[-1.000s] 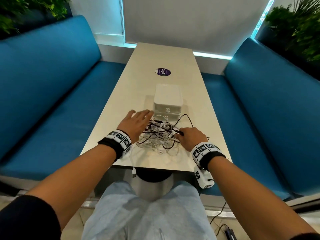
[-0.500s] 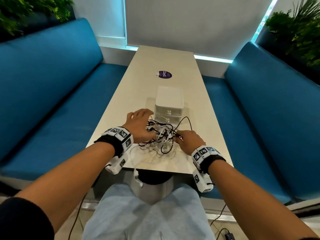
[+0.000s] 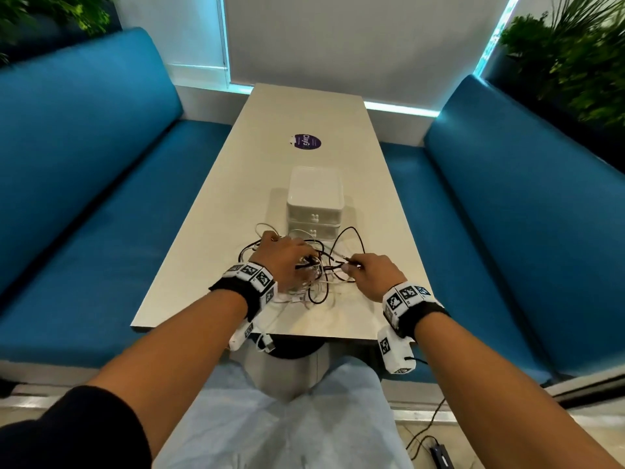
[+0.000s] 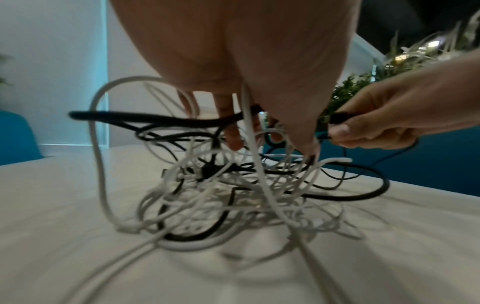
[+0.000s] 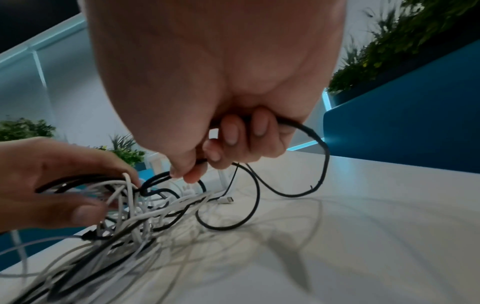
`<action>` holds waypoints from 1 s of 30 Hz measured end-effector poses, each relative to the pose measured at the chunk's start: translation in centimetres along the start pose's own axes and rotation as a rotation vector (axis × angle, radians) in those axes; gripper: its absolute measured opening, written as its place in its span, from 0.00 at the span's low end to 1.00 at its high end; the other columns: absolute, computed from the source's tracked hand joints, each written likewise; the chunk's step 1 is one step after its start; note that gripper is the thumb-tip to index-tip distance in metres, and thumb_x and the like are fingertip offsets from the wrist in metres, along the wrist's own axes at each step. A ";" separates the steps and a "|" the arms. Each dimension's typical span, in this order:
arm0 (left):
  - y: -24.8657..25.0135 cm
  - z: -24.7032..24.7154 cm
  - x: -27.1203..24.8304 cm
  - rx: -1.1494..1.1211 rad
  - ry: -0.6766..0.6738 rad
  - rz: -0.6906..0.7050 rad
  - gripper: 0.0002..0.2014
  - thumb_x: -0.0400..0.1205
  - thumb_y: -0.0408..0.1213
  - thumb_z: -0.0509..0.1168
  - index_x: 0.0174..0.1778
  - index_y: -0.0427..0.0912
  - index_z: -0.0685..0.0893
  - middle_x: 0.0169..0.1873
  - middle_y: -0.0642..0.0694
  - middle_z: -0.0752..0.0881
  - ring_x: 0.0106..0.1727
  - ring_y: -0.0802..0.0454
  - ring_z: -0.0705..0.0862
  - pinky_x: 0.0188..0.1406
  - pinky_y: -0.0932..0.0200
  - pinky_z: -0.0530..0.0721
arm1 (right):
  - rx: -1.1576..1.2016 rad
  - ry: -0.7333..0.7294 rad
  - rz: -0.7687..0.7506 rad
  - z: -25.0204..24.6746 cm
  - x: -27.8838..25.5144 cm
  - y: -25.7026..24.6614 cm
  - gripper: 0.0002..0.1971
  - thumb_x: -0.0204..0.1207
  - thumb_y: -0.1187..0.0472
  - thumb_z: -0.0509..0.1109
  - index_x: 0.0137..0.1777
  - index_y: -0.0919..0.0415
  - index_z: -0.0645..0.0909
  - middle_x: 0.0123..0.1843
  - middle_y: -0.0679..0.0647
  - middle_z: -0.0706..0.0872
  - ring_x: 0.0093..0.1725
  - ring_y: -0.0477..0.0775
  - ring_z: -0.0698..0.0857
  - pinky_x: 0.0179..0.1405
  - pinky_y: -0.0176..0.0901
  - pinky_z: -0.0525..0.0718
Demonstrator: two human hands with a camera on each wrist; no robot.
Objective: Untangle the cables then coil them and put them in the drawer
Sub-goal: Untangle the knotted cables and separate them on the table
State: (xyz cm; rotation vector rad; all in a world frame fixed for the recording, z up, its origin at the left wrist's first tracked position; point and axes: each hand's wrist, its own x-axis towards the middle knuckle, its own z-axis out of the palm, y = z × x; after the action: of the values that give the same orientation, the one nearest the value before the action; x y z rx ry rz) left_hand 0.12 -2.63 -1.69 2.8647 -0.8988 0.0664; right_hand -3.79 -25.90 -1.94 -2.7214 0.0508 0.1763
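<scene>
Now my left hand (image 3: 283,257) curls into the tangle of cables (image 3: 313,275) on the table (image 3: 209,265), gripping several strands, while my right hand (image 3: 373,272) pinches a black cable (image 5: 306,131). Just behind stands the closed drawer box (image 3: 315,201).

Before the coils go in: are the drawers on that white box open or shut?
Shut. In the head view both fronts of the drawer box sit flush, knobs showing, nothing pulled out. The cables lie tangled on the table before it.
</scene>
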 end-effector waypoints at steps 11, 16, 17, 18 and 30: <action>0.3 -0.6 -0.6 -0.232 0.069 -0.037 0.25 0.81 0.42 0.67 0.73 0.63 0.72 0.72 0.57 0.77 0.67 0.51 0.77 0.72 0.44 0.62 | 0.013 0.028 -0.030 0.9 0.4 -1.0 0.10 0.82 0.45 0.64 0.54 0.45 0.85 0.47 0.56 0.88 0.46 0.62 0.86 0.44 0.49 0.84; 1.0 -1.2 0.8 -0.110 0.112 -0.058 0.05 0.82 0.52 0.63 0.51 0.60 0.82 0.53 0.60 0.84 0.61 0.54 0.79 0.66 0.44 0.60 | 0.004 0.035 -0.088 0.9 0.0 -1.5 0.11 0.77 0.40 0.67 0.43 0.46 0.78 0.41 0.50 0.86 0.41 0.56 0.84 0.41 0.50 0.84; 0.7 -1.2 0.8 -0.108 0.127 -0.091 0.07 0.84 0.54 0.61 0.51 0.60 0.82 0.52 0.60 0.84 0.60 0.54 0.79 0.66 0.44 0.60 | -0.001 0.036 -0.090 0.7 -0.1 -1.3 0.13 0.77 0.37 0.66 0.41 0.45 0.77 0.39 0.49 0.85 0.40 0.54 0.84 0.39 0.49 0.83; 0.3 -1.3 0.8 -0.105 0.142 -0.129 0.09 0.85 0.55 0.59 0.52 0.60 0.83 0.53 0.60 0.84 0.59 0.53 0.79 0.66 0.44 0.61 | -0.007 0.036 -0.089 0.5 -0.2 -1.2 0.14 0.77 0.36 0.65 0.40 0.44 0.77 0.38 0.49 0.85 0.39 0.54 0.84 0.38 0.48 0.83; -1.8 -1.5 -0.7 0.040 0.121 -0.177 0.17 0.81 0.38 0.61 0.64 0.57 0.79 0.63 0.53 0.80 0.63 0.48 0.77 0.70 0.41 0.57 | -0.016 -0.047 -0.101 -0.6 -0.5 -0.5 0.11 0.82 0.42 0.62 0.45 0.43 0.83 0.41 0.50 0.87 0.42 0.56 0.85 0.42 0.48 0.84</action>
State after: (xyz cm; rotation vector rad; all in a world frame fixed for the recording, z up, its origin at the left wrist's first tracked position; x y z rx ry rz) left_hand 0.59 -0.57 -0.46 2.9261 -0.6269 0.2391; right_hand -4.15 -25.73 -1.13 -2.7269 -0.1019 0.2117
